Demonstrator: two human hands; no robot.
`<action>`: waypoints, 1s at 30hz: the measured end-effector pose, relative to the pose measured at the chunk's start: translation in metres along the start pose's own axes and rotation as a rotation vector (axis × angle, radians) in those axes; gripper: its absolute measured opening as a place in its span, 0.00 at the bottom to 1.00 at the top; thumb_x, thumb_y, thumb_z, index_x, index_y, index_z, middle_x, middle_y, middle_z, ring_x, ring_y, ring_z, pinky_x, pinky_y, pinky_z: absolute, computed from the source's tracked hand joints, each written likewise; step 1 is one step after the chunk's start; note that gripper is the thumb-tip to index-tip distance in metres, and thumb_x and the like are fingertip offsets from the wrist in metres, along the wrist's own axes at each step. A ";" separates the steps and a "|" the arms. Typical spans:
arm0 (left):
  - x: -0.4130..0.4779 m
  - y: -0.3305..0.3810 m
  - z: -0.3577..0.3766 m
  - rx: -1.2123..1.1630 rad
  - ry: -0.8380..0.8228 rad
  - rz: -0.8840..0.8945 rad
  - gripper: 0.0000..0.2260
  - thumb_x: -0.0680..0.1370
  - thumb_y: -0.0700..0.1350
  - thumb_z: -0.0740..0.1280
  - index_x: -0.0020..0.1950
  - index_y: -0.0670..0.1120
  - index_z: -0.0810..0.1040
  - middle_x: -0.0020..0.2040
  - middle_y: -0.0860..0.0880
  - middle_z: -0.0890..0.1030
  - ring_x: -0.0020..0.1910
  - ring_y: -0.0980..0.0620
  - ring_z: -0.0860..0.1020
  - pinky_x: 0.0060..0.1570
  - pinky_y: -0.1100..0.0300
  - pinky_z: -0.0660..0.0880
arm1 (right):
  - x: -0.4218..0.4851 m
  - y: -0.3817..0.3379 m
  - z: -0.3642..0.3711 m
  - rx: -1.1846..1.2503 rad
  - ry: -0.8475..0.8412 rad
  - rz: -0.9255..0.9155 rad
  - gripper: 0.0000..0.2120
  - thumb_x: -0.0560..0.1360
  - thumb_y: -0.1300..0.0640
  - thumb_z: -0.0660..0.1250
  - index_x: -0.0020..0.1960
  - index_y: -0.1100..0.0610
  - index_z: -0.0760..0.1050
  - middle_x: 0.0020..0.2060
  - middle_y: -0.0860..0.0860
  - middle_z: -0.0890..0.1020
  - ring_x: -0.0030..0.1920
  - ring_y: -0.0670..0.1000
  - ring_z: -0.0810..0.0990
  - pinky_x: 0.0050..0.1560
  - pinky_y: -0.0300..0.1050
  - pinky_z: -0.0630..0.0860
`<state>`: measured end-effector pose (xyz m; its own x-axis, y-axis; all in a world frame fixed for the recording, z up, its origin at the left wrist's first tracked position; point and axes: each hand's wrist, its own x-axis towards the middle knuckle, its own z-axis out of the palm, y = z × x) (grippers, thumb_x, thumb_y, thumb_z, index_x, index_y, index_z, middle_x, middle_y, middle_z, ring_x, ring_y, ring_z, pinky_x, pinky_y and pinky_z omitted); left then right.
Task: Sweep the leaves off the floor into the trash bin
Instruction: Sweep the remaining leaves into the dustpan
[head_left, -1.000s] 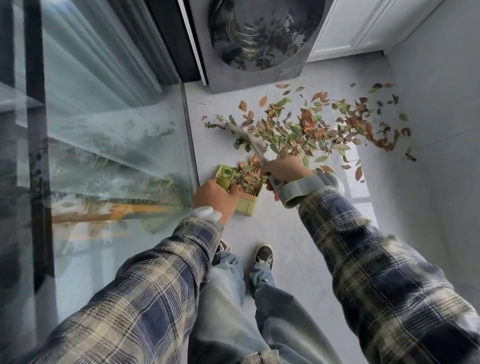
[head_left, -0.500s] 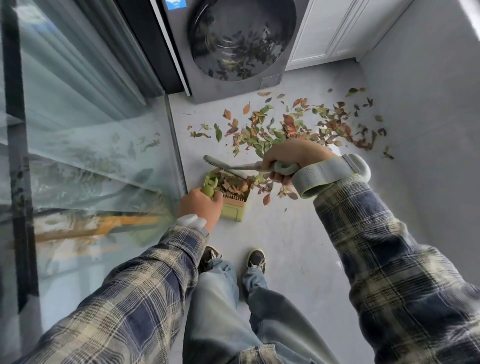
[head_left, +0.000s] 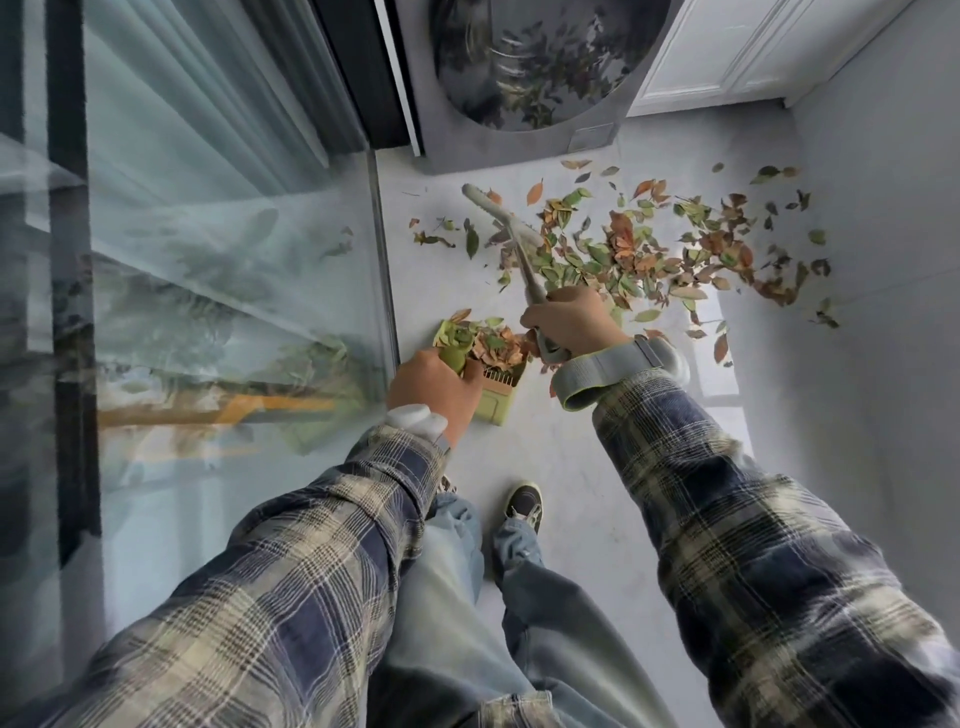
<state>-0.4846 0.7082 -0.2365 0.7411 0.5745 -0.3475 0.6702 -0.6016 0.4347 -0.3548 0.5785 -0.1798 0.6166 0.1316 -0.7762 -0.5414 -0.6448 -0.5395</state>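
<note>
Grey floor (head_left: 571, 493), mid-sweep: gripping brush (head_left: 511, 228) with right hand (head_left: 571, 325), clutching part-filled dustpan (head_left: 498, 405) with left hand (head_left: 431, 387); next, likely drawing upper-right leaves (head_left: 623, 249) into pan.

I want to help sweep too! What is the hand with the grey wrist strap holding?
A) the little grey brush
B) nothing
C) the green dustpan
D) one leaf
A: the right hand grips the handle of the grey brush, whose head lies among the leaves, while the left hand holds the green dustpan.
</note>
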 end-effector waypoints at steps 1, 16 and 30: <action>0.001 0.000 0.000 -0.012 -0.023 0.000 0.17 0.73 0.59 0.66 0.30 0.51 0.66 0.26 0.57 0.69 0.25 0.55 0.68 0.27 0.65 0.59 | 0.004 0.002 0.003 0.010 0.011 -0.004 0.04 0.74 0.64 0.66 0.48 0.60 0.72 0.39 0.59 0.76 0.33 0.54 0.77 0.36 0.50 0.78; -0.002 0.009 -0.009 0.002 -0.071 -0.012 0.17 0.75 0.56 0.65 0.34 0.45 0.74 0.30 0.48 0.76 0.32 0.43 0.76 0.32 0.59 0.68 | -0.003 0.013 -0.034 -0.116 -0.080 0.212 0.05 0.71 0.61 0.66 0.37 0.61 0.74 0.37 0.57 0.80 0.38 0.54 0.76 0.44 0.47 0.71; -0.009 0.009 -0.012 0.013 -0.055 0.022 0.19 0.77 0.57 0.63 0.34 0.44 0.75 0.30 0.47 0.77 0.31 0.45 0.77 0.30 0.59 0.73 | -0.034 -0.013 -0.051 0.091 0.006 0.019 0.03 0.73 0.61 0.67 0.46 0.59 0.75 0.35 0.57 0.76 0.35 0.52 0.74 0.36 0.46 0.72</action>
<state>-0.4860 0.7046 -0.2196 0.7564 0.5299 -0.3833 0.6540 -0.6213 0.4316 -0.3392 0.5437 -0.1299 0.6092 0.1151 -0.7846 -0.6026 -0.5760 -0.5524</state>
